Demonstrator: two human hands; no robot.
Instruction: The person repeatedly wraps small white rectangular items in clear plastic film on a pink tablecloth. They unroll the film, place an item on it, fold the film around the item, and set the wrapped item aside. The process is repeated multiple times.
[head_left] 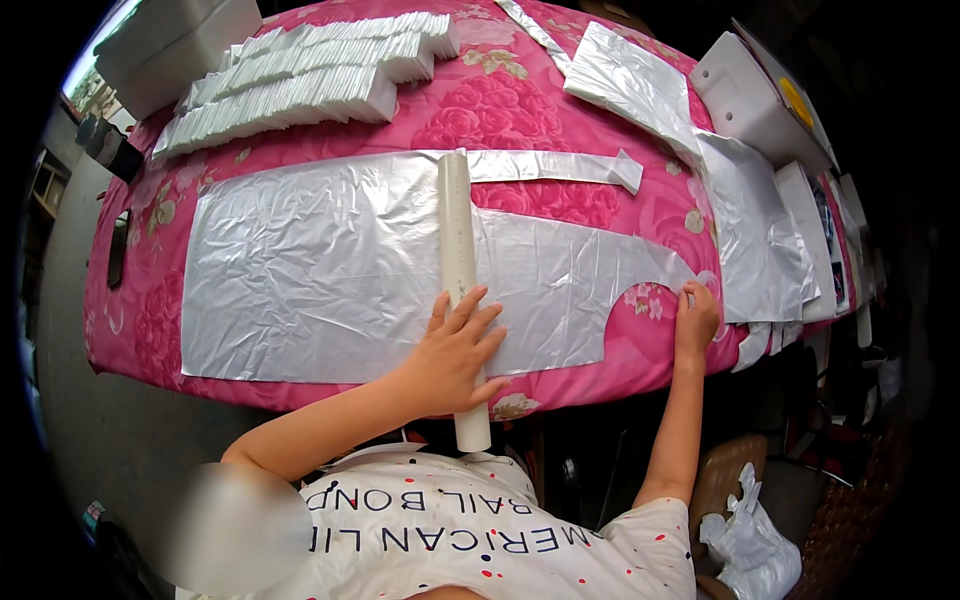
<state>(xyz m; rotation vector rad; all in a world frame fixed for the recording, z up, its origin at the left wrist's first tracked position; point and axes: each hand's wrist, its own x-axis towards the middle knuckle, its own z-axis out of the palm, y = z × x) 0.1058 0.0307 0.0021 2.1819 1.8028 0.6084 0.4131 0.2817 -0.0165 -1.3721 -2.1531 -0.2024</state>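
A long pale plastic pipe (458,230) lies across a silvery plastic bag-like sheet (300,270) spread flat on the table. My left hand (455,350) rests on the pipe's near part, fingers spread and not wrapped around it. To the right of the pipe the sheet narrows into a curved strap (640,255). At the strap's end my right hand (697,318) is closed in a pinch on the film. Beyond the strap a second narrow strap (550,167) stretches out to the right, its tip folded up.
A pink flowered cloth (500,110) covers the table. Rows of folded white packets (290,85) stand at the far left, beside a white box (175,50). A phone (119,248) lies near the left edge. More silvery sheets (755,230) and a white container (755,100) are at the right.
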